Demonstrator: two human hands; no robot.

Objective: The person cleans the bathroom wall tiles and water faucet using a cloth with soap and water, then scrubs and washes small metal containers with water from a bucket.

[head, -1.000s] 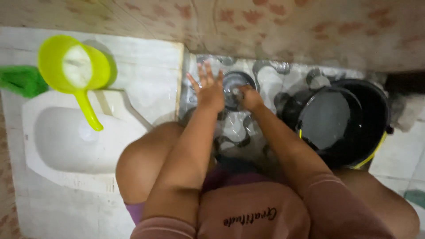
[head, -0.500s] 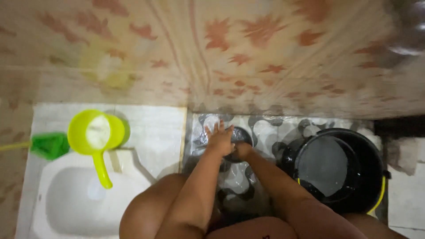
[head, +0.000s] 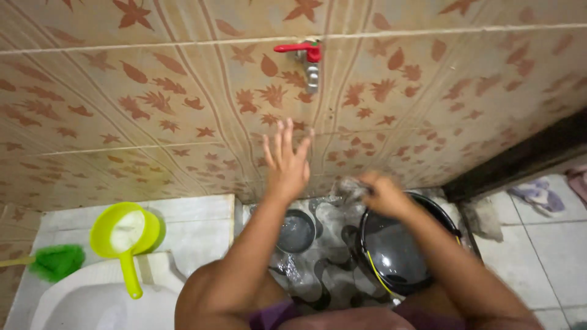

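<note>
My left hand (head: 286,160) is raised in front of the tiled wall with its fingers spread and nothing in it, below a wall tap with a red handle (head: 304,57). My right hand (head: 380,192) is closed around a small grey wad, perhaps a scrubber or cloth (head: 348,188), above the rim of a black bucket of water (head: 397,250). A small round dark bowl (head: 296,231) sits on the patterned floor beneath my left forearm.
A yellow-green dipper (head: 126,235) rests on the edge of a white squat toilet pan (head: 92,299). A green brush (head: 56,261) lies at the far left. Crumpled cloths (head: 538,192) lie on the white floor tiles at the right, near a dark doorway edge.
The view tilted up, bringing the tap into sight. My left hand rose from the bowl on the floor toward the tap. My right hand moved right, over the bucket's rim.
</note>
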